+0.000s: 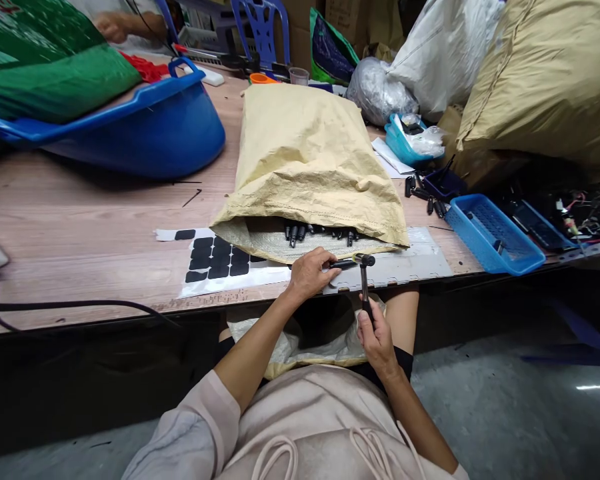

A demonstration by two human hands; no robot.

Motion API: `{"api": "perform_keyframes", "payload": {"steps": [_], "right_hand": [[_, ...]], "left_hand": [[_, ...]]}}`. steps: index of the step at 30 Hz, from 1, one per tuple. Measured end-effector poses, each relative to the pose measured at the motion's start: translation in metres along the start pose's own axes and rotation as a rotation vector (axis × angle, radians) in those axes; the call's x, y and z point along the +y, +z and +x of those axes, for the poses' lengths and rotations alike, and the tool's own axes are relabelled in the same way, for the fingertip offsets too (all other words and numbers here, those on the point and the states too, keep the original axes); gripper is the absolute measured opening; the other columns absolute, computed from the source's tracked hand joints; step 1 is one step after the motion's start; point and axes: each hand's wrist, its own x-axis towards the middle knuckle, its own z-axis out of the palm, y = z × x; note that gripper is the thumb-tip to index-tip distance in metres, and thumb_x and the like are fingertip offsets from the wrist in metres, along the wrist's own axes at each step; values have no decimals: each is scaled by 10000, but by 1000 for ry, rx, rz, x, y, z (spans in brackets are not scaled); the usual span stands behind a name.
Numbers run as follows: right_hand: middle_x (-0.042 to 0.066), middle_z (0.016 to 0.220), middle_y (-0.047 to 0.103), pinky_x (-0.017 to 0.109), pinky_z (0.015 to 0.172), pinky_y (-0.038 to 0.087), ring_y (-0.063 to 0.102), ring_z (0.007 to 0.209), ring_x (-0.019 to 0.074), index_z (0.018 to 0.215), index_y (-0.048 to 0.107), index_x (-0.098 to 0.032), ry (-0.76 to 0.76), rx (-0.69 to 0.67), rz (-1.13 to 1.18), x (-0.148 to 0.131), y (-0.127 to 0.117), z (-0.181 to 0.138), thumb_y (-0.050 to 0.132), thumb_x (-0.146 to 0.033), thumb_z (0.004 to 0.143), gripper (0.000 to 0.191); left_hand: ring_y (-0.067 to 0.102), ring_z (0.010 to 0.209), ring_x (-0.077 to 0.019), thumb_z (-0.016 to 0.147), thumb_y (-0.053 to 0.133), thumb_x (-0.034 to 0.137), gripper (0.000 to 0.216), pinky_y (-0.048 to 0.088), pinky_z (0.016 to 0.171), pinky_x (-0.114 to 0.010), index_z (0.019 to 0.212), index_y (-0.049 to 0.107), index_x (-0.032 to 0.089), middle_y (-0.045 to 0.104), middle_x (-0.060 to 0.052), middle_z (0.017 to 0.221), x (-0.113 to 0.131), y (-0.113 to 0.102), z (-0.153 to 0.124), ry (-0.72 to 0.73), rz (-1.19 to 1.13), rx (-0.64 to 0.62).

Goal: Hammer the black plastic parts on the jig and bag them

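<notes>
My left hand is closed around one end of a slim black rod-like piece, which lies level over the table's front edge. In my right hand is a small hammer, gripped by its dark handle with the head up. The hammer head is at the far end of the black piece; whether they touch I cannot tell. Just beyond both hands, a tan woven sack lies with its mouth toward me. Several black pieces show inside that mouth.
To the left stands a large blue basin beside a green sack. A blue basket sits at the right edge, near loose black parts. A black cable crosses the front left. Another person's hand appears at the back left.
</notes>
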Motion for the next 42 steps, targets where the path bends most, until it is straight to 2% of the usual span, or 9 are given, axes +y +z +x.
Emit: {"api": "perform_keyframes", "payload": {"steps": [4, 8, 15, 19, 22, 28, 34, 38, 42], "right_hand": [[54, 848, 655, 333, 581, 533, 634, 830, 250, 1370, 632, -322, -99, 41, -65, -8, 2, -1, 700, -460, 921, 475], [67, 918, 688, 347, 643, 560, 651, 921, 266, 1338, 651, -317, -85, 42, -131, -14, 3, 0, 697, -467, 924, 444], [42, 820, 649, 318, 554, 511, 629, 782, 232, 1375, 644, -322, -37, -1, -77, -9, 9, -2, 712, -434, 931, 463], [-16, 740, 588, 239, 415, 386, 501, 516, 116, 1321, 660, -283, 34, -51, -7, -5, 11, 4, 721, -436, 932, 423], [-48, 755, 561, 194, 359, 318, 409, 425, 52, 1312, 635, -259, 54, -98, 139, -4, 6, 11, 738, -446, 913, 453], [-74, 734, 471, 172, 359, 341, 334, 442, 44, 1277, 635, -280, 33, -119, 476, -4, -10, 23, 740, -366, 886, 415], [-70, 723, 456, 179, 385, 357, 363, 473, 64, 1265, 634, -292, 49, -132, 530, -1, -7, 28, 734, -352, 888, 394], [-70, 720, 458, 183, 386, 346, 370, 474, 67, 1248, 639, -292, 55, -128, 536, 0, -6, 29, 738, -361, 886, 382], [-69, 721, 455, 186, 388, 355, 373, 475, 68, 1229, 644, -289, 58, -128, 536, 1, -7, 30, 724, -378, 897, 353]], "left_hand": [[649, 862, -181, 829, 765, 296, 137, 470, 755, -287, 963, 758, 268, 699, 10, 896, 2, -1, 0, -12, -11, -5], [649, 863, -179, 827, 769, 283, 127, 470, 762, -284, 953, 760, 265, 688, 12, 877, 5, -2, 0, -16, -19, -4], [647, 871, -182, 831, 759, 258, 114, 468, 767, -286, 944, 748, 252, 675, 8, 870, 6, -3, 0, 1, -8, -5], [643, 865, -181, 838, 742, 247, 87, 466, 760, -285, 924, 736, 249, 673, 6, 873, 5, -1, -1, 7, -4, 9], [644, 873, -184, 831, 747, 255, 121, 473, 771, -287, 950, 732, 244, 673, 1, 883, 4, -2, -2, 20, -14, 4], [639, 854, -181, 815, 730, 229, 164, 487, 790, -291, 978, 728, 249, 671, 7, 877, 2, -2, -3, 25, -36, 14], [636, 836, -173, 818, 740, 250, 142, 481, 783, -288, 957, 718, 232, 662, 6, 871, -3, 1, -3, 37, -42, 31], [633, 811, -166, 851, 731, 299, 112, 478, 755, -281, 932, 715, 223, 664, 0, 845, -3, -1, -5, 95, -56, 23], [616, 734, -151, 894, 675, 340, 136, 482, 701, -274, 915, 715, 212, 667, -24, 816, 2, -5, -27, 222, -108, 30]]}}
